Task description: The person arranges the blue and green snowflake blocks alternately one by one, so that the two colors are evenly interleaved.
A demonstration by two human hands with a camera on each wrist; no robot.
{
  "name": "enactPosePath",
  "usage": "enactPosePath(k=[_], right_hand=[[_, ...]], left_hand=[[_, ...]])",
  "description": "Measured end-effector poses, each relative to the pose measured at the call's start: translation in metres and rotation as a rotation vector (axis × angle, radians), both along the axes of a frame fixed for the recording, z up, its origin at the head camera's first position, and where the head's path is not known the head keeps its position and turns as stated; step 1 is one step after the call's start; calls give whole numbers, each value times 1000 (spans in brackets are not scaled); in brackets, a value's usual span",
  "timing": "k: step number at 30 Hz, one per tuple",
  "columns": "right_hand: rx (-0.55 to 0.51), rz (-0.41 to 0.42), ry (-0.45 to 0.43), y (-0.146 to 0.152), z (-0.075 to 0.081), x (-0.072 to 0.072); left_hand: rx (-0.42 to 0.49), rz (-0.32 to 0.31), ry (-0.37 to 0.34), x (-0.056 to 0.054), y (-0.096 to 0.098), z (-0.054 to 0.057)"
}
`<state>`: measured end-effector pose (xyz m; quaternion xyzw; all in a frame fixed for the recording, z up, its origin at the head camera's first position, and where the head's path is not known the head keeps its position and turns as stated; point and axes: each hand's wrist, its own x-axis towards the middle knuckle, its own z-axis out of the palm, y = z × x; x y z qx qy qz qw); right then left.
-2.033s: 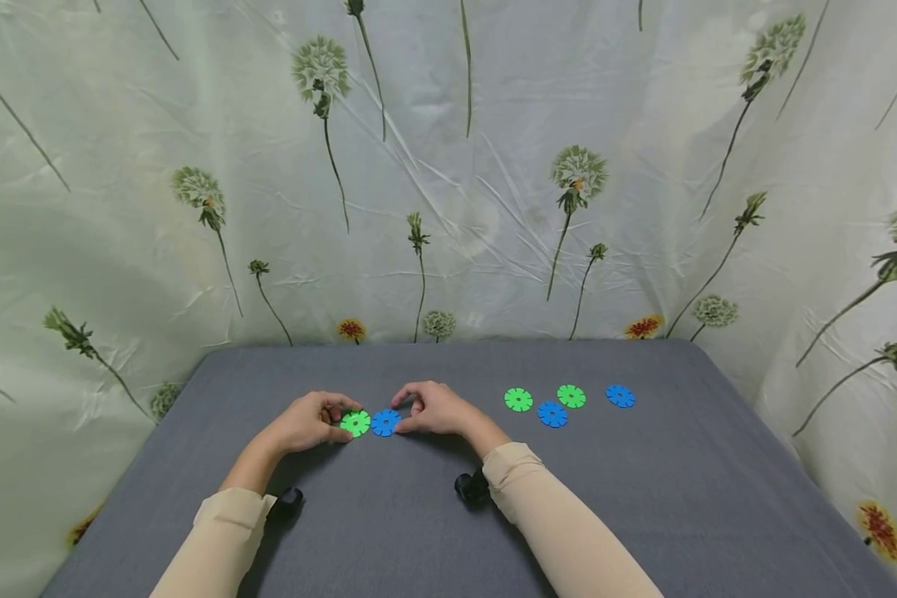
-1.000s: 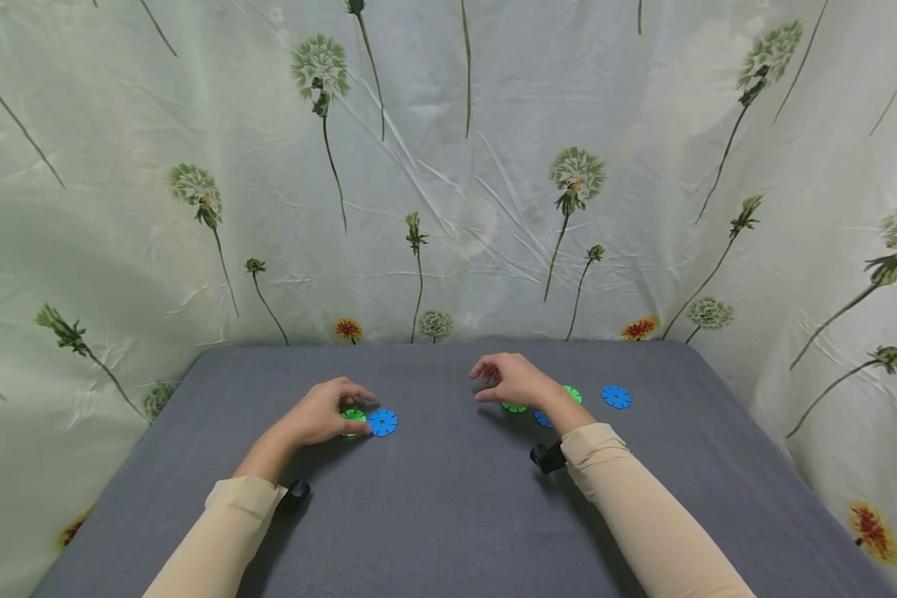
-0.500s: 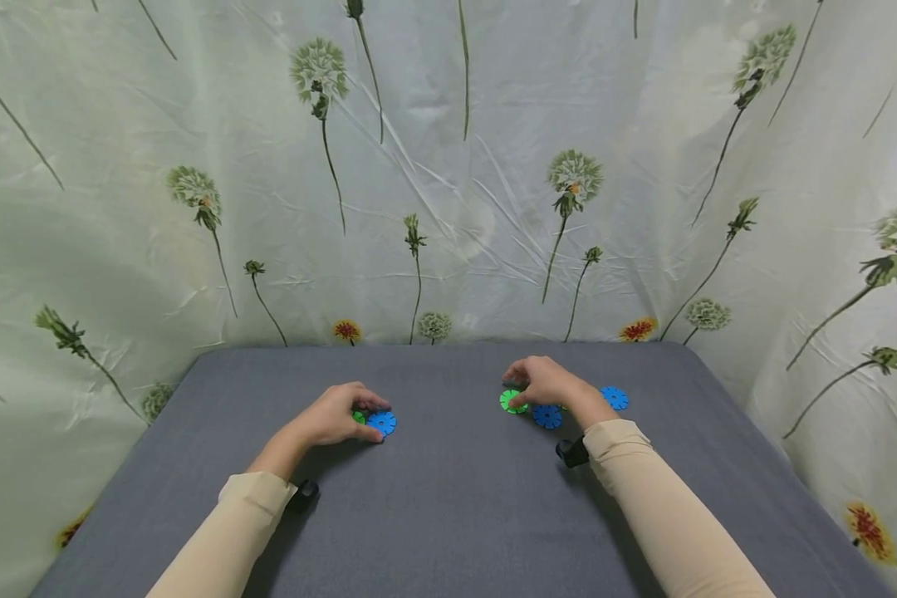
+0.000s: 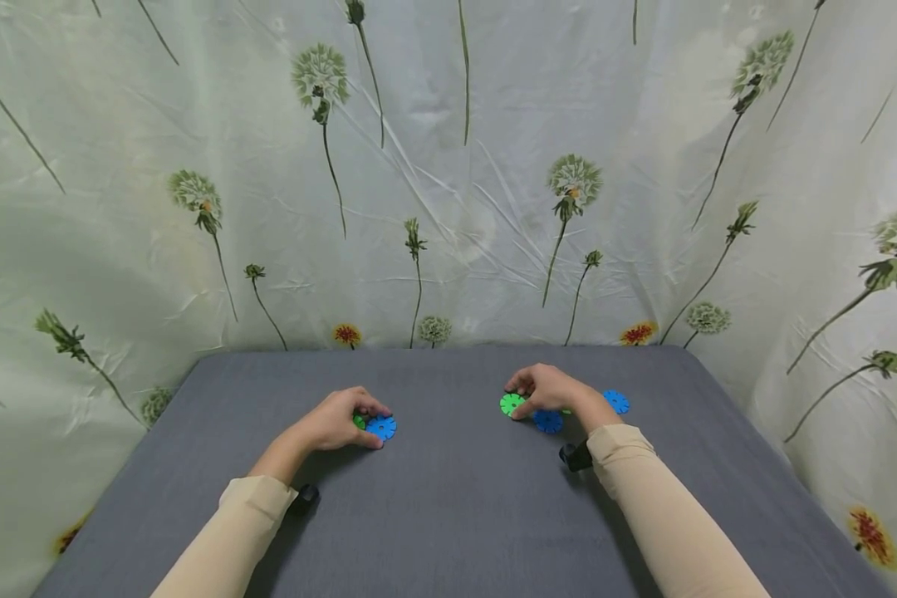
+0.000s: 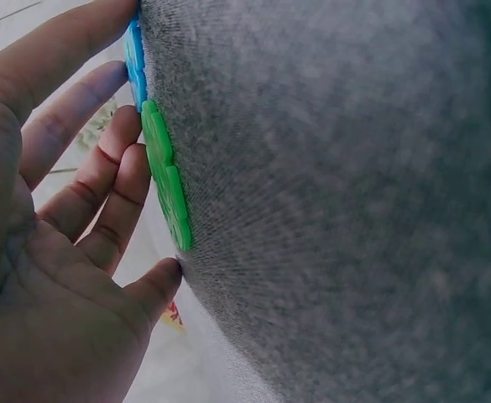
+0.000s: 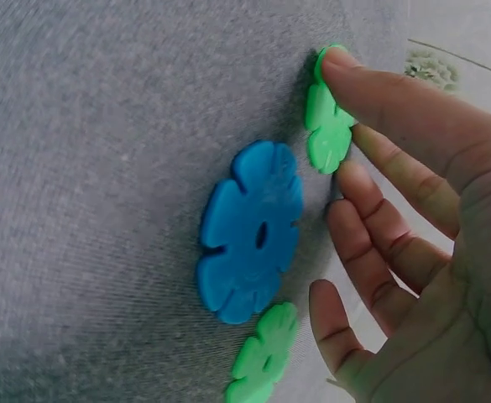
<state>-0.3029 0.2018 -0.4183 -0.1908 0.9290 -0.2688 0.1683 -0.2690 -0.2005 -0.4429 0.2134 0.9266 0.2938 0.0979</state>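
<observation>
A flowered sheet [image 4: 478, 249] hangs behind the grey cloth-covered counter [image 4: 448, 515]. At the right, a blue disc [image 4: 548, 421] lies between the held green disc and a second green disc [image 6: 263, 357], which the right wrist mostly hides from the head view; the outer blue disc [image 4: 616, 402] sits beyond. The hands are well apart: the left hand [image 4: 335, 421] pinches the left blue disc [image 4: 381, 428] by its rim, with the left green disc [image 5: 166, 180] beside it, perhaps touching; the right hand [image 4: 551, 389] pinches the near green disc [image 4: 512, 404].
</observation>
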Motion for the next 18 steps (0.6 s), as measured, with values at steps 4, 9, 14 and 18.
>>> enactPosePath(k=[4,9,14,18], right_hand=[[-35,-20,-15,2,-4,-1],[-42,-44,-20,1,-6,-2],[-38,-49,-21,-1,-6,-1],[-51,-49,-38,-1,-7,-2]], left_hand=[[0,2,-2,-1,0,-2],[2,-3,-1,-3,-1,-3],[-2,0,5,-3,-2,-3],[-6,0,10,-3,-1,-3]])
